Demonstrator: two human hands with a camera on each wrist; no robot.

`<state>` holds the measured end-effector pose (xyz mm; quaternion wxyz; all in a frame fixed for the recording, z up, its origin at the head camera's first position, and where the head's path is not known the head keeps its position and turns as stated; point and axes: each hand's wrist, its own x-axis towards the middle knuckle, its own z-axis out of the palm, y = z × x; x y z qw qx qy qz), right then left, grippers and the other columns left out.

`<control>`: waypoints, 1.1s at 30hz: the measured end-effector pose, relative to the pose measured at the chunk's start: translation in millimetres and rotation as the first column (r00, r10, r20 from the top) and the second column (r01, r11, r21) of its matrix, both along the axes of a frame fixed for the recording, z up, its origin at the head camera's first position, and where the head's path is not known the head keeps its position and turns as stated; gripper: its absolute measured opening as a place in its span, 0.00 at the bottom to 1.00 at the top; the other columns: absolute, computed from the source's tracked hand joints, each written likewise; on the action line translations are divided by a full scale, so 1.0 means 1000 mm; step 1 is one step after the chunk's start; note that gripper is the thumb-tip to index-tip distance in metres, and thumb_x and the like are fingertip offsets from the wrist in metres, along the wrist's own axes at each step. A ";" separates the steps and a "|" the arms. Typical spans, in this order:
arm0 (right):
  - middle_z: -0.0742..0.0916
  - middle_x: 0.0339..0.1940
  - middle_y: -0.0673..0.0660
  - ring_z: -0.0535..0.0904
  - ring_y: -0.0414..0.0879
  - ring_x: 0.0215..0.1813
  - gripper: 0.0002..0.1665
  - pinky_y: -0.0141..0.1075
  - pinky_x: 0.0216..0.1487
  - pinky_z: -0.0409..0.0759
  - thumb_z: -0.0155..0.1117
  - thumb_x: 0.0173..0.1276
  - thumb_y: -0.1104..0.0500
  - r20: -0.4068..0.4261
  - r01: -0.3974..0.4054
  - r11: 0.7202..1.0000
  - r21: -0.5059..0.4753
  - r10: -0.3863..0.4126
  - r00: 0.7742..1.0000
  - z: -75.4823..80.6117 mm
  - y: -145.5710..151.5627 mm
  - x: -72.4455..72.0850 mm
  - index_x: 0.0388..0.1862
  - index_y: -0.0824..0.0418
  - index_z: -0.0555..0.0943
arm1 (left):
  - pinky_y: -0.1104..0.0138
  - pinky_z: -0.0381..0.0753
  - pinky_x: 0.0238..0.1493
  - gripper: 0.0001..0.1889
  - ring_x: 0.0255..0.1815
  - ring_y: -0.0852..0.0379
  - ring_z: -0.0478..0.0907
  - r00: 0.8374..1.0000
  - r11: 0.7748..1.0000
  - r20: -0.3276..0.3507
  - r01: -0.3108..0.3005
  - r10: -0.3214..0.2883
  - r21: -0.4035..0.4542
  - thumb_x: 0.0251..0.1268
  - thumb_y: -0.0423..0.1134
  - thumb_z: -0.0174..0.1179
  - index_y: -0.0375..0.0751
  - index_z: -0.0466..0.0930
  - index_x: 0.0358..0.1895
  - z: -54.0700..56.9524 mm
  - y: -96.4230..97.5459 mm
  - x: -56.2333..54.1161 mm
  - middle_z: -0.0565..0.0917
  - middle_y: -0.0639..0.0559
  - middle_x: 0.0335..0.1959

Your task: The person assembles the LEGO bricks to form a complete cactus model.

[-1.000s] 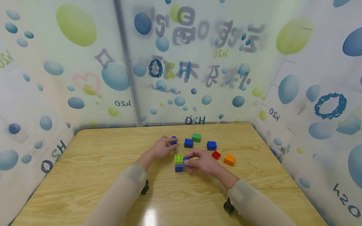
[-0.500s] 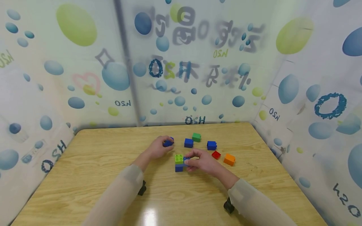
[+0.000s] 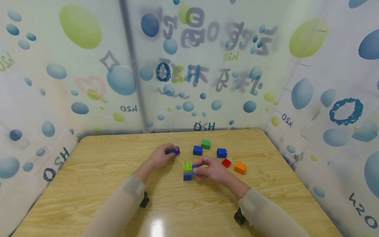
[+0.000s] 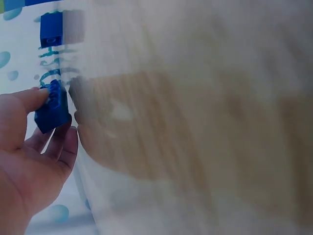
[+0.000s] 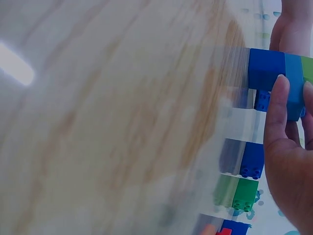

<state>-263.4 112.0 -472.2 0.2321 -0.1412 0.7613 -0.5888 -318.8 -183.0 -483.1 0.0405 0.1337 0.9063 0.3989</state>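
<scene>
My left hand (image 3: 162, 156) pinches a dark blue toy brick (image 3: 173, 151) left of the stack. In the left wrist view the thumb lies on this brick's studded side, the fingers behind it. My right hand (image 3: 211, 169) holds a small stack by its lighter blue brick (image 5: 294, 93), thumb and fingers on either side. That brick sits on a dark blue brick (image 3: 187, 177) and juts out to the right. A lime green brick (image 3: 187, 166) tops the stack's left end. The fingers partly hide the lighter blue brick in the head view.
Behind the stack lie a blue brick (image 3: 197, 150), a green brick (image 3: 205, 144) and another blue brick (image 3: 221, 152). A red brick (image 3: 226, 163) and an orange brick (image 3: 240, 167) lie right of my right hand. Patterned curtains (image 3: 189, 112) border the wooden table (image 3: 97, 171).
My left hand has drawn the dark blue brick leftward, away from the other bricks, and the brick has turned in its fingers. My right hand and the stack have stayed in place.
</scene>
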 end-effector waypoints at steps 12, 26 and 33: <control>0.85 0.65 0.62 0.93 0.50 0.45 0.16 0.41 0.51 0.94 0.73 0.79 0.57 -0.006 0.002 1.000 0.015 -0.001 1.000 0.001 0.000 0.001 0.60 0.61 0.84 | 0.63 0.83 0.38 0.15 0.49 0.43 0.85 0.999 0.979 0.036 -0.026 0.020 0.203 0.87 0.37 0.55 0.44 0.81 0.67 0.007 -0.012 0.019 0.81 0.33 0.67; 0.85 0.65 0.62 0.93 0.50 0.45 0.15 0.41 0.51 0.94 0.73 0.79 0.56 -0.010 0.004 1.000 0.021 -0.004 1.000 0.000 0.000 0.000 0.59 0.60 0.85 | 0.52 0.93 0.53 0.19 0.61 0.38 0.88 0.996 0.929 0.064 0.027 -0.054 0.368 0.90 0.36 0.51 0.45 0.76 0.76 0.023 -0.010 0.042 0.80 0.32 0.68; 0.85 0.65 0.62 0.92 0.50 0.45 0.16 0.41 0.51 0.94 0.73 0.79 0.56 -0.005 0.002 1.000 0.012 -0.002 1.000 -0.001 0.000 -0.001 0.60 0.60 0.85 | 0.53 0.93 0.56 0.20 0.59 0.45 0.87 0.995 0.903 0.099 -0.023 -0.022 0.429 0.90 0.37 0.52 0.43 0.79 0.76 0.029 -0.006 0.050 0.80 0.34 0.71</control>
